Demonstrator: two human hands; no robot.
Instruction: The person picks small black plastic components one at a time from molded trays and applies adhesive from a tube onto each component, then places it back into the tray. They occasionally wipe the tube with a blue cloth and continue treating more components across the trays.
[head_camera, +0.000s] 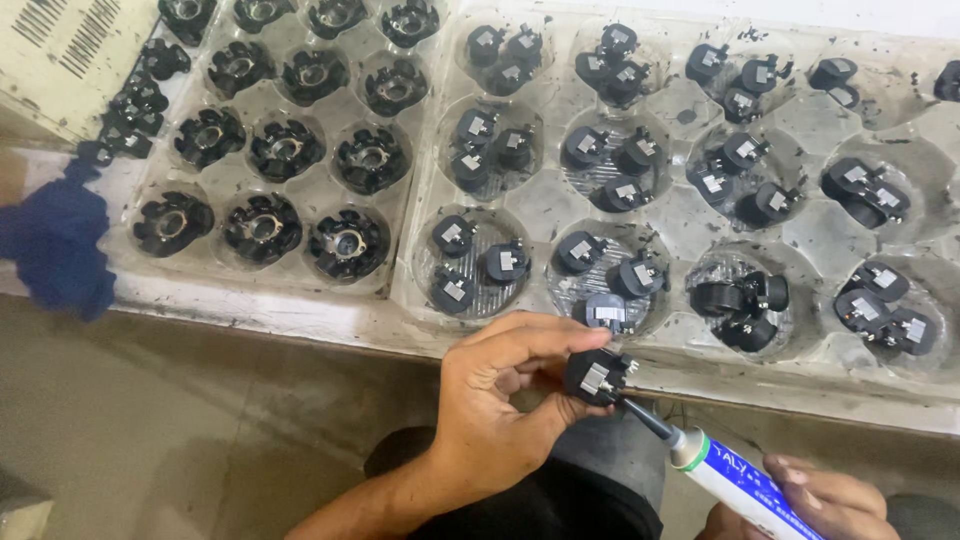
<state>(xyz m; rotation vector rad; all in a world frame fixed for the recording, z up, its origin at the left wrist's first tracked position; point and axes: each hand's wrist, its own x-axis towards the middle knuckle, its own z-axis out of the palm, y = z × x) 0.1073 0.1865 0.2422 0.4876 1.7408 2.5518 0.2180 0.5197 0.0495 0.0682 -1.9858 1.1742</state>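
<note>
My left hand (505, 395) pinches a small black plastic part (595, 377) with a metal contact on its face, held just below the tray edge. My right hand (815, 500), at the bottom right, grips a white and blue tube (745, 480). The tube's dark nozzle (645, 418) touches the underside of the black part. Right above it, a clear plastic tray (680, 355) holds round pockets, each with two or three of the same black parts (605, 312).
A second clear tray (250, 290) on the left carries several larger black ring-shaped parts (350, 243). A dark blue cloth (55, 250) hangs at the far left edge. A cream vented box (60, 45) sits at the top left. Bare floor lies below.
</note>
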